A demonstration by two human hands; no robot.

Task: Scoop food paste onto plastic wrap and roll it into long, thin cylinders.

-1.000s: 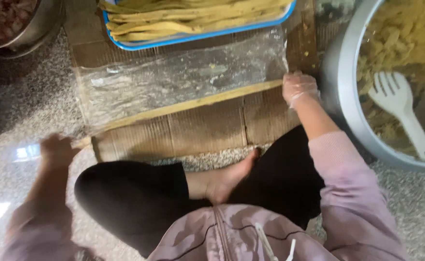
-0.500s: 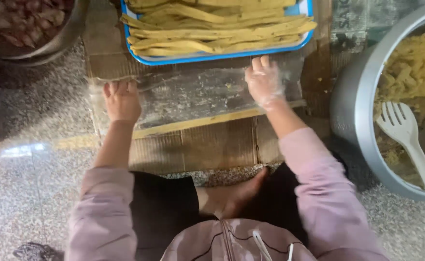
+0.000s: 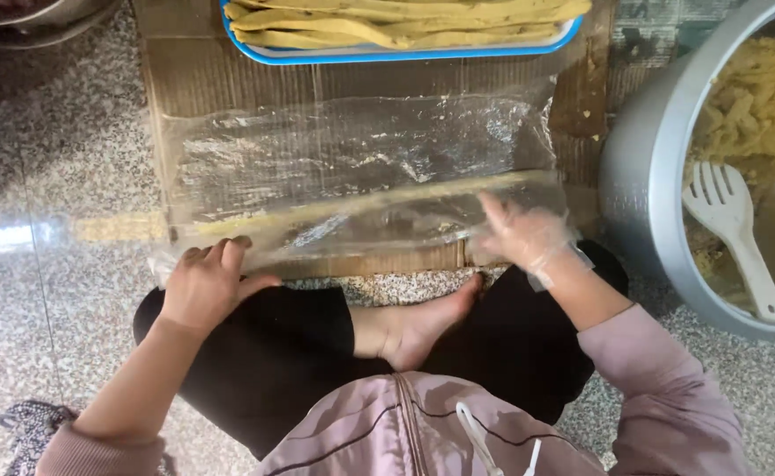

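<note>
both hands gripped the clear plastic sheet (image 3: 352, 167) at the cardboard's (image 3: 229, 79) near edge: bare left hand (image 3: 207, 282) pinching, gloved right hand (image 3: 524, 234) pressing; uneven pull risked wrinkling or tearing it.

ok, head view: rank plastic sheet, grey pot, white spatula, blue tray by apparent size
1. Plastic sheet, spanning most of the cardboard.
2. Grey pot, cut off by the frame edge, so its full size is unsure.
3. Blue tray, mostly out of frame; its rank against the pot is unsure.
4. White spatula, clearly smallest.

Speckled granite floor (image 3: 70, 159) carries flattened cardboard (image 3: 220, 79) at upper centre and a grey metal pot (image 3: 639, 185) at right.
</note>
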